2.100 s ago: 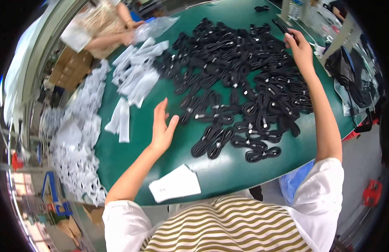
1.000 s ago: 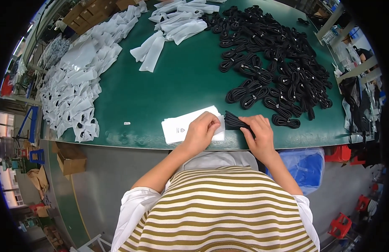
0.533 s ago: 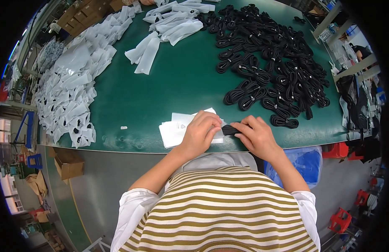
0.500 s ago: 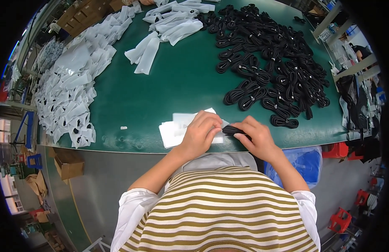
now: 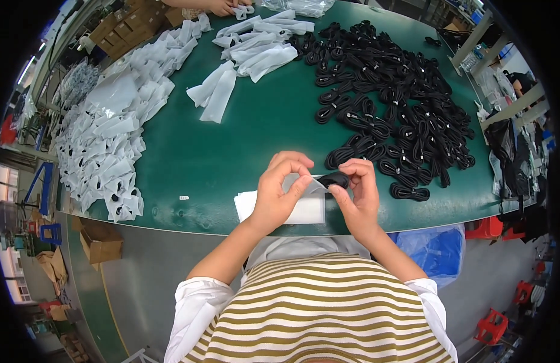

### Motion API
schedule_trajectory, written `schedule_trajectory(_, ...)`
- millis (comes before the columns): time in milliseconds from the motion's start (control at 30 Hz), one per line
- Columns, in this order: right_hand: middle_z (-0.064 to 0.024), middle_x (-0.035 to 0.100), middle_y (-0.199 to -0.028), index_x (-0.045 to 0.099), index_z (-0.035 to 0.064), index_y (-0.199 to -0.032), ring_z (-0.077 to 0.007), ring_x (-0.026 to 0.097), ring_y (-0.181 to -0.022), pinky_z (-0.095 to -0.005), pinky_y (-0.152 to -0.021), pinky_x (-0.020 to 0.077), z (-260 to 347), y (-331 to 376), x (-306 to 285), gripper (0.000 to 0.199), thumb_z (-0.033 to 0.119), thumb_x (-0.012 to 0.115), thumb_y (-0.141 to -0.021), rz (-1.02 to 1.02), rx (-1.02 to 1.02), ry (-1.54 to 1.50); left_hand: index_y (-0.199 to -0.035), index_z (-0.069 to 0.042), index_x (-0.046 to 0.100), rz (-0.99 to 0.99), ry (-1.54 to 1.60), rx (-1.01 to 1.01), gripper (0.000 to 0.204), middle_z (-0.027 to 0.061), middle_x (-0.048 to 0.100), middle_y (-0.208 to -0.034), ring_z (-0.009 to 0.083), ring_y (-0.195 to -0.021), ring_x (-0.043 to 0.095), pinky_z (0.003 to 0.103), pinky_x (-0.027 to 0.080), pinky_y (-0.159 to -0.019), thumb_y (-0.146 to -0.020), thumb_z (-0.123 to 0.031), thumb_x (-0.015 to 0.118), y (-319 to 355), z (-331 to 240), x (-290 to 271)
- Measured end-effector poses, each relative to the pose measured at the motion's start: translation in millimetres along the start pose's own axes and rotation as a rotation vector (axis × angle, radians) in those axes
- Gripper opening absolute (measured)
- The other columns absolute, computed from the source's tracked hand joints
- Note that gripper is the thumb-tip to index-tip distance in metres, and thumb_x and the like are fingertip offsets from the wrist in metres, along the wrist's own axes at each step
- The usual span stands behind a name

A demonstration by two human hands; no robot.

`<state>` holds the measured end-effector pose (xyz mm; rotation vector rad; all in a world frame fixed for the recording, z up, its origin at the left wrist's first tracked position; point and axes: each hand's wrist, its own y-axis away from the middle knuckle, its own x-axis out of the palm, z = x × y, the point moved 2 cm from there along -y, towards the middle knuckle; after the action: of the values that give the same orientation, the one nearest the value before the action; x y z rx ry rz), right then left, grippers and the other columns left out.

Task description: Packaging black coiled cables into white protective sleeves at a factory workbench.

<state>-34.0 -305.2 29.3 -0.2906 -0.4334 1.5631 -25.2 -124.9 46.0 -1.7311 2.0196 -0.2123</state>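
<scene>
My left hand (image 5: 284, 189) pinches a small frosted plastic bag (image 5: 315, 186) between thumb and fingers. Against the bag's right end is a coiled black cable (image 5: 335, 179), gripped by my right hand (image 5: 358, 195) with the thumb in front and the fingers behind. The near end of the coil seems to sit in the bag's mouth; how deep it goes is hidden. Under both hands, close to the table's front edge, lies a stack of flat white bags (image 5: 307, 210).
Black coiled cables (image 5: 407, 103) cover the table's right side. Filled bags (image 5: 104, 133) are heaped at the left, with more bags (image 5: 255, 51) at the far middle. Another person's hand (image 5: 222, 7) works at the far edge. A blue-lined bin (image 5: 434, 251) stands below the front edge.
The bag and cable have come up off the stack, and the cable now sits against the bag's spread mouth. My view has shifted slightly, showing more of the other person's hands.
</scene>
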Motion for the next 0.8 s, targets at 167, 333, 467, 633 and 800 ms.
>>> schedule_trajectory(167,-0.0111,0.055,-0.111,0.066,0.0006,-0.114,-0.0163,0.058,-0.083,-0.0276,-0.068,0.0515,18.0,-7.1,8.1,0.035,-0.002,0.074,-0.079,0.217,-0.196,0.437,-0.093,-0.003,0.060,-0.018,0.496,-0.207,0.011,0.0114,0.057,-0.121,0.0194,-0.111,0.055,0.035,0.044,-0.097,-0.098,-0.012,0.060,-7.2,7.8,4.0)
schedule_trajectory(333,-0.0113,0.059,-0.102,0.067,0.0005,-0.112,-0.0191,0.061,-0.077,-0.0300,-0.065,0.0524,12.8,-13.3,11.1,0.035,-0.001,0.076,-0.078,0.253,-0.279,0.529,-0.094,-0.002,0.060,0.019,0.520,-0.212,0.013,0.0126,0.055,-0.125,0.0206,-0.116,0.055,0.036,0.044,-0.100,-0.099,-0.014,0.059,-15.6,6.5,3.9)
schedule_trajectory(467,-0.0112,0.061,-0.096,0.067,0.0000,-0.109,-0.0210,0.061,-0.074,-0.0309,-0.063,0.0511,11.9,-21.4,11.9,0.030,-0.001,0.074,-0.080,0.248,-0.362,0.533,-0.098,-0.002,0.059,0.033,0.443,-0.156,0.010,0.0139,0.056,-0.126,0.0203,-0.118,0.053,0.036,0.044,-0.101,-0.099,-0.012,0.059,-21.1,3.0,12.0)
schedule_trajectory(633,-0.0118,0.061,-0.090,0.066,0.0011,-0.102,-0.0200,0.060,-0.066,-0.0312,-0.055,0.0485,2.6,-28.8,-1.9,0.021,0.004,0.073,-0.082,0.104,-0.292,0.472,-0.107,-0.001,0.058,0.022,0.569,-0.162,0.016,0.0137,0.058,-0.124,0.0190,-0.114,0.057,0.035,0.046,-0.098,-0.098,-0.013,0.061,-21.4,-0.8,22.8)
schedule_trajectory(800,-0.0107,0.060,-0.084,0.066,0.0021,-0.099,-0.0207,0.056,-0.061,-0.0326,-0.052,0.0446,-7.0,-49.8,-40.9,0.016,0.004,0.071,-0.084,0.043,-0.299,0.563,-0.122,-0.003,0.056,0.256,0.017,-0.381,0.036,0.0146,0.066,-0.116,0.0255,-0.108,0.064,0.036,0.049,-0.093,-0.091,-0.013,0.070,-16.0,25.0,-4.8)
